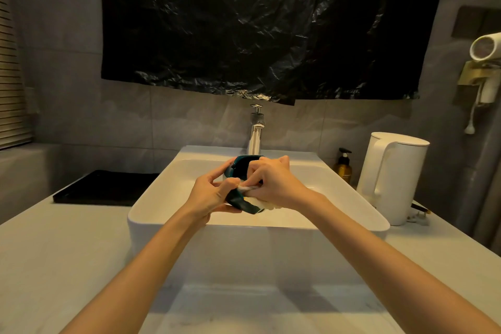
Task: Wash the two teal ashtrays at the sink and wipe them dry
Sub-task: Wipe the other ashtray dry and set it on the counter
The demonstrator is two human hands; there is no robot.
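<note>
You hold the teal ashtray [244, 205] up on its edge above the basin of the white sink [244, 247], near the centre of the view, with the faucet [255, 133] just beyond it at 12 o'clock. Your left hand [210, 195] grips the ashtray from its 9 o'clock side, the fingers curled round its rim and the thumb underneath. Your right hand [273, 182] comes in from 3 o'clock and pinches a white cloth [267, 204], pressing it against the ashtray; the cloth bunches out below your palm. Only this one teal piece is plain, and you cannot tell whether a second one is hidden behind your hands.

On the pale counter [54, 252], a black tray [108, 187] lies at the sink's 9 o'clock. A white kettle [393, 176] stands at 3 o'clock, with an amber pump bottle [343, 168] at 2 o'clock. A hair dryer [486, 47] hangs on the wall farther out at 2 o'clock. A black plastic sheet [271, 22] covers the wall at 12 o'clock.
</note>
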